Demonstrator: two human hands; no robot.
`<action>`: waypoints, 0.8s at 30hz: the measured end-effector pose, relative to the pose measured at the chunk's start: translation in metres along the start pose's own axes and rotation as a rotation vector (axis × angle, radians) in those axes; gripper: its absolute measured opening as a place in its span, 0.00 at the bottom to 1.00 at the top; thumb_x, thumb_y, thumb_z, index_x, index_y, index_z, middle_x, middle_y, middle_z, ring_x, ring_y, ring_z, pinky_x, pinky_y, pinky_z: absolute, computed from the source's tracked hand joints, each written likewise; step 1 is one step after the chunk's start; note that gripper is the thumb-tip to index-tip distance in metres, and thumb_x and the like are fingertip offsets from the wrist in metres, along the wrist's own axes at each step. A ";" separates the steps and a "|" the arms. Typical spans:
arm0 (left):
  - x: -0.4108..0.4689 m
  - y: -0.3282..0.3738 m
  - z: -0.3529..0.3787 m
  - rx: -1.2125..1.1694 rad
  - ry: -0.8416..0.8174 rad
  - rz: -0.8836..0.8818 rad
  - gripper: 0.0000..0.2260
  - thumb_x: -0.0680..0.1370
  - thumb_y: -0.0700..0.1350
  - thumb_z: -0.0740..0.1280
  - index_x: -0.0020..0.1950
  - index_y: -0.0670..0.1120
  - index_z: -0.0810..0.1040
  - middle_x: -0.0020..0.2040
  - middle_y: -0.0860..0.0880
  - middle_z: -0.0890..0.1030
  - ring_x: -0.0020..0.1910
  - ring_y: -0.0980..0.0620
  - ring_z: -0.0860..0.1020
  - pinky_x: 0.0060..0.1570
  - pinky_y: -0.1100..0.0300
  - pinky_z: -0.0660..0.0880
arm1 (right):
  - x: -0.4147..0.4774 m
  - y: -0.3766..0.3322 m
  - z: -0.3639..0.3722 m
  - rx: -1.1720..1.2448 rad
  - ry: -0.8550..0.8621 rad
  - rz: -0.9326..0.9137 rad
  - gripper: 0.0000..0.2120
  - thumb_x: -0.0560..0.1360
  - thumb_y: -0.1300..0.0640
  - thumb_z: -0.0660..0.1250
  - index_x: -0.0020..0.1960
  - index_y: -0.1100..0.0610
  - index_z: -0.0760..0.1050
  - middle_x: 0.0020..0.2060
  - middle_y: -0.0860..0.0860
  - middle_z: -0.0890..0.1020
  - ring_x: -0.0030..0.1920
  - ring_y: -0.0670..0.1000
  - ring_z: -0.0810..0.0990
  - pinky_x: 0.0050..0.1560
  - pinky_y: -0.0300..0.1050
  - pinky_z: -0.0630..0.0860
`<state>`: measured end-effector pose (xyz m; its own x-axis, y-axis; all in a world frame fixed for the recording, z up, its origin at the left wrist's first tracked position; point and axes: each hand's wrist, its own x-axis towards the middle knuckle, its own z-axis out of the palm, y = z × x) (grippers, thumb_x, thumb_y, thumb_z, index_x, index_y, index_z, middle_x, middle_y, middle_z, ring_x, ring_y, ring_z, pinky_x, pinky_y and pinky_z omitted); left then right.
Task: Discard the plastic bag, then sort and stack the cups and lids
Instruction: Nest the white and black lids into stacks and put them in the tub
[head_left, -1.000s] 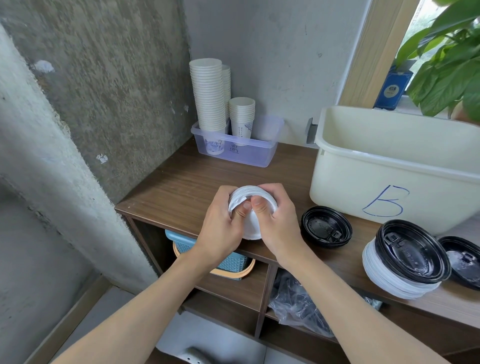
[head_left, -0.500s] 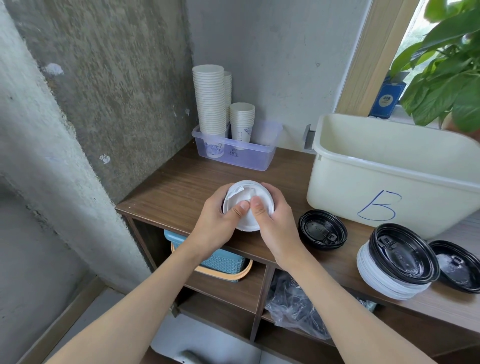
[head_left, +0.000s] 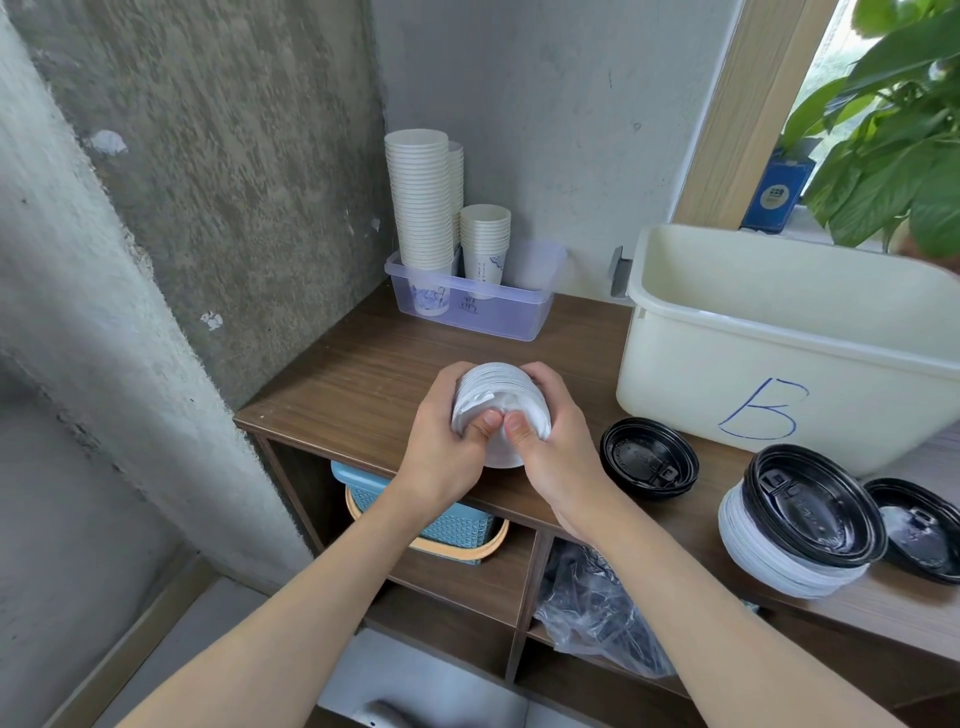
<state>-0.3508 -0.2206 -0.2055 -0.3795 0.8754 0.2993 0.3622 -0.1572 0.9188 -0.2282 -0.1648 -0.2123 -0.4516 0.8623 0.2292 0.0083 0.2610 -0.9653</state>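
My left hand (head_left: 441, 457) and right hand (head_left: 558, 462) grip a stack of white lids (head_left: 501, 392) above the near counter (head_left: 363, 374) edge; cups (head_left: 421, 208) stand stacked far left, black lids (head_left: 649, 457) at right look unsorted.

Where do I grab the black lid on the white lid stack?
Probably the near-left rim of the black lid, from above: it lies flat on the white lid stack, while the cream tub and another black lid crowd its other sides.
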 end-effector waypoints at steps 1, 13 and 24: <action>-0.001 0.000 0.000 0.001 0.006 0.003 0.17 0.76 0.33 0.68 0.63 0.44 0.71 0.53 0.51 0.78 0.52 0.61 0.77 0.49 0.70 0.75 | 0.000 0.000 0.000 -0.014 0.001 -0.009 0.18 0.76 0.60 0.66 0.63 0.49 0.69 0.56 0.49 0.78 0.56 0.50 0.77 0.58 0.45 0.74; 0.002 0.001 -0.006 -0.079 -0.097 -0.037 0.18 0.78 0.49 0.69 0.66 0.49 0.71 0.58 0.54 0.79 0.57 0.57 0.78 0.54 0.65 0.76 | -0.001 -0.005 0.004 -0.031 0.078 -0.018 0.17 0.77 0.60 0.65 0.65 0.53 0.68 0.56 0.50 0.78 0.55 0.46 0.78 0.56 0.39 0.75; 0.003 -0.001 -0.005 -0.153 0.013 -0.108 0.13 0.79 0.51 0.66 0.61 0.49 0.78 0.55 0.51 0.83 0.56 0.52 0.80 0.56 0.55 0.77 | -0.002 -0.006 0.003 0.011 0.054 0.018 0.23 0.74 0.47 0.67 0.66 0.54 0.70 0.56 0.45 0.80 0.56 0.41 0.78 0.58 0.39 0.75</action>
<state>-0.3561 -0.2203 -0.2042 -0.4201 0.8854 0.1990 0.1852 -0.1310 0.9739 -0.2302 -0.1691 -0.2075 -0.4027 0.8890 0.2181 0.0058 0.2408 -0.9706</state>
